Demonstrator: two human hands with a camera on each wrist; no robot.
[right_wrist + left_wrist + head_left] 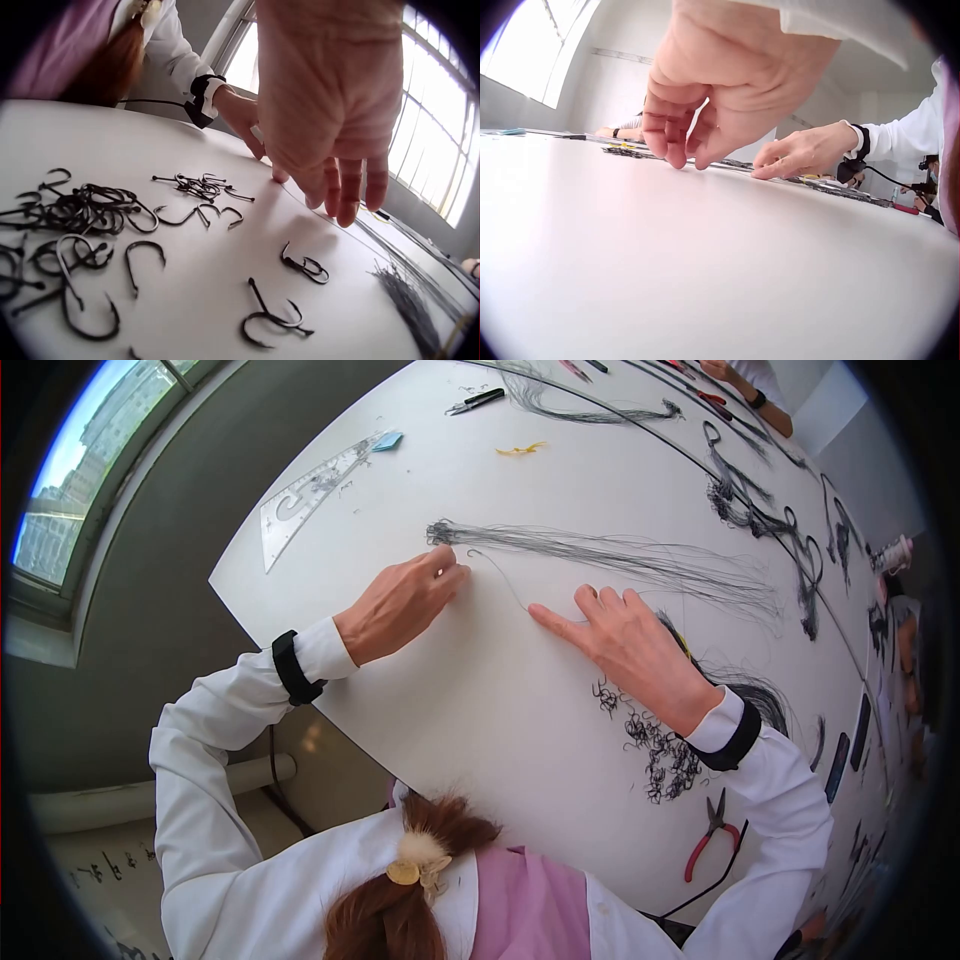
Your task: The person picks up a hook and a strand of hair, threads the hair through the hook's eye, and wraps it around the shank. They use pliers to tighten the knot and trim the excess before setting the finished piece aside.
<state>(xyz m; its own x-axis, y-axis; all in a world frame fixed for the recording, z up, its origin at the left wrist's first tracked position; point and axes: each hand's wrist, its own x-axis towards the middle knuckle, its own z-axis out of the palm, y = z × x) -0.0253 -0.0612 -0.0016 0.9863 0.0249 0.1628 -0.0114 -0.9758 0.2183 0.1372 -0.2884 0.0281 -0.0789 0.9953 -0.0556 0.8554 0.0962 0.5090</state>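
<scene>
A single hook (pixel 474 552) with a thin pale line (pixel 508 586) lies on the white table. Just left of it, my left hand (pixel 402 605) rests its bent fingertips on the tabletop; in the left wrist view, the thumb and fingers of my left hand (pixel 727 90) stand slightly apart with nothing visible between them. My right hand (pixel 635 655) is spread, its extended index finger touching the line. Above both hands lies a long bundle of dark lines (pixel 620 555), with clustered hooks (pixel 440 532) at its left end. In the right wrist view, my right hand (pixel 330 105) is palm down.
Loose dark hooks (pixel 665 760) lie below my right wrist, near red-handled pliers (pixel 714 836). Another line bundle (pixel 755 695) is beside that wrist. A clear set square (pixel 310 500), blue piece (pixel 387 441), pen (pixel 477 401) and yellow scrap (pixel 521 450) lie farther back. Another person's arm (pixel 762 405) is across the table.
</scene>
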